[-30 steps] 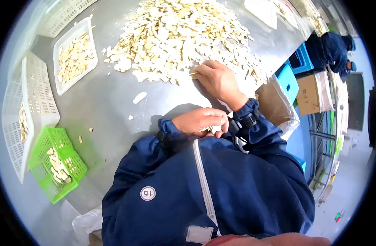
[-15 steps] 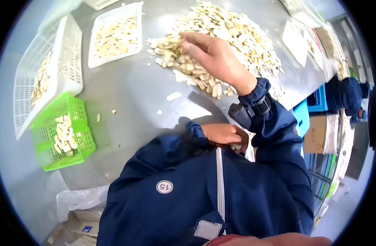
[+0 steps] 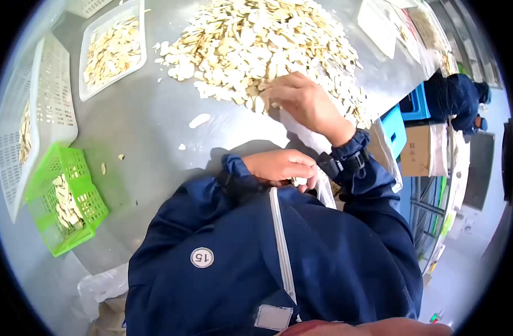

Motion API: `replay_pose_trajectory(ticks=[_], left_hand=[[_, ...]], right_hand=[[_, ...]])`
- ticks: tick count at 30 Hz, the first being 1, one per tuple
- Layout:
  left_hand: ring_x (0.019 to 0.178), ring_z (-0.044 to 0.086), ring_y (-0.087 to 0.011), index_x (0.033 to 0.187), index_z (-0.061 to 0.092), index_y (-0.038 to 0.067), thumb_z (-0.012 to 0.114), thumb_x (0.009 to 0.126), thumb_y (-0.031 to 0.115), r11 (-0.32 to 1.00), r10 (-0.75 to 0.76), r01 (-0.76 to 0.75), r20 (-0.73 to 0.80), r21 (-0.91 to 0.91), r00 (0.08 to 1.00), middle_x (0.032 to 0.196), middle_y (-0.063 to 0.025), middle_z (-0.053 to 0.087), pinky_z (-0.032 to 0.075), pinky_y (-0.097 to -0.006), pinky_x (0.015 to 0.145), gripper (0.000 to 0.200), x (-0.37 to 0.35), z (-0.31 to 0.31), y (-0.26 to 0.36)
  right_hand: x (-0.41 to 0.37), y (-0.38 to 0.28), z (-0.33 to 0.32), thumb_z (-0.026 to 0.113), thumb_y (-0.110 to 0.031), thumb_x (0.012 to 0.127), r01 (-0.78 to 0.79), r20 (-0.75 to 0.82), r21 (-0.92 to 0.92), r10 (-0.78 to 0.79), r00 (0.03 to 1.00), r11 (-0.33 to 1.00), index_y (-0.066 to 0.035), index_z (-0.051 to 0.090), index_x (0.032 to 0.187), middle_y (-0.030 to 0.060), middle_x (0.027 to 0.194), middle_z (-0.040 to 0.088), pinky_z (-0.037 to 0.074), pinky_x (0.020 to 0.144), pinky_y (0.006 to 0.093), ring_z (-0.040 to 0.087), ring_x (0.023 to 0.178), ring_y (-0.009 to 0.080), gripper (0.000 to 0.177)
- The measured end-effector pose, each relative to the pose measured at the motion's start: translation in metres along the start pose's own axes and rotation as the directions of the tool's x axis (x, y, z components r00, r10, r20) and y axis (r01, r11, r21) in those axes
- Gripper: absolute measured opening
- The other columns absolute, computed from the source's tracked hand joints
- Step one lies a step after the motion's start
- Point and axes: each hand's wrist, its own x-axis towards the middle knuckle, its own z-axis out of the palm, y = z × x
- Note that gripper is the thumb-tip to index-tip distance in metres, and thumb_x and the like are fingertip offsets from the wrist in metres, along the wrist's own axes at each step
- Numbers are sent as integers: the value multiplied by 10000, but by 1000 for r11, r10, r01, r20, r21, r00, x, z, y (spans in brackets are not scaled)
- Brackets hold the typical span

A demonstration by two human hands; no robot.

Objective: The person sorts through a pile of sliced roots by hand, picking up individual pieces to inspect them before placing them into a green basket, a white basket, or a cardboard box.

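Observation:
A wide heap of pale dried slices [image 3: 239, 50] covers the far part of the metal table. At its near edge my right hand [image 3: 308, 106] has its fingers bent together, fingertips against the slices; what lies between them is too small to name. Close to my jacket, my left hand [image 3: 284, 168] is curled around a few pale slices [image 3: 297, 181], mostly hidden by the fingers. One loose slice [image 3: 199, 120] lies on the tabletop between the heap and my left sleeve.
On the left are a white tray of slices [image 3: 142, 47], a white perforated basket [image 3: 57, 103] and a green basket [image 3: 94, 199]. A blue bin [image 3: 395, 131] and a cardboard box [image 3: 416, 151] stand right. Beyond them is another person in dark clothing [image 3: 461, 98].
My right hand has come down from over the heap to its near edge, its fingers drawn together. My left hand stays curled near my jacket. The camera view has shifted.

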Motion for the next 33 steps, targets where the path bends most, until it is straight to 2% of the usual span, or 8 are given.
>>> replay_pose_trajectory(ticks=[4, 9, 15, 19, 26, 27, 28, 33], left_hand=[[886, 676, -89, 1051, 710, 39, 523, 1120, 348, 996, -88, 89, -26, 12, 996, 970, -30, 701, 407, -236, 548, 368, -6, 2, 8], [868, 637, -108, 1031, 694, 12, 496, 1137, 328, 998, -49, 51, -47, 26, 998, 929, -26, 683, 478, -261, 709, 388, -3, 3, 7], [895, 645, -112, 1036, 693, 15, 498, 1138, 316, 1000, -9, 9, -47, -7, 999, 952, -26, 679, 481, -254, 724, 372, -2, 1, -3], [900, 641, -117, 1036, 689, 15, 493, 1135, 307, 999, -36, 35, -50, -25, 998, 949, -28, 675, 485, -255, 746, 365, -3, 2, 3], [631, 558, -56, 1083, 664, 15, 486, 1122, 275, 974, -56, 17, -164, -227, 985, 878, -51, 661, 347, -181, 442, 318, -2, 3, 4], [632, 561, -58, 1083, 658, 12, 485, 1123, 270, 964, -49, 0, -180, -265, 982, 877, -55, 661, 352, -181, 437, 313, -2, 4, 4], [632, 565, -60, 1084, 651, 9, 484, 1123, 265, 953, -44, -18, -195, -302, 980, 877, -59, 660, 356, -180, 432, 308, -2, 4, 4], [635, 559, -72, 1091, 617, -25, 466, 1142, 244, 917, -29, -90, -290, -389, 957, 900, -69, 612, 359, -178, 419, 312, -2, 0, 3]], right_hand=[[-2, 0, 10, 745, -98, 904, 44, -22, -87, -46, 999, 995, -106, 760, 1150, 86, 1231, 723, 560, 934, 413, 672, 1086, 326, 247], [-21, 4, 8, 747, -112, 906, -113, 45, -91, 117, 992, 989, -113, 755, 1139, 77, 1194, 723, 559, 936, 405, 672, 1080, 314, 234], [-16, 0, 13, 759, -117, 892, 62, -16, -107, -64, 998, 992, -102, 737, 1110, 82, 1097, 721, 563, 898, 405, 672, 1029, 308, 219], [-21, 3, 16, 759, -129, 896, -55, 5, -105, 56, 998, 993, -104, 724, 1099, 102, 1031, 710, 568, 849, 414, 682, 983, 315, 208], [-44, 3, 8, 723, -160, 974, -368, -69, 74, 372, 925, 927, -79, 733, 1152, 156, 1004, 704, 575, 773, 420, 704, 869, 353, 196], [-46, 2, 6, 718, -160, 985, -385, -101, 128, 398, 912, 914, -71, 737, 1166, 160, 1010, 706, 576, 770, 414, 707, 863, 355, 202], [-48, 1, 3, 713, -148, 1014, -446, -102, 117, 458, 883, 887, -43, 750, 1224, 127, 1004, 724, 572, 768, 347, 725, 850, 252, 238], [-68, 6, -5, 683, -101, 998, -498, -156, 80, 504, 850, 864, -76, 762, 1212, 143, 1092, 742, 587, 826, 370, 736, 904, 305, 229]])
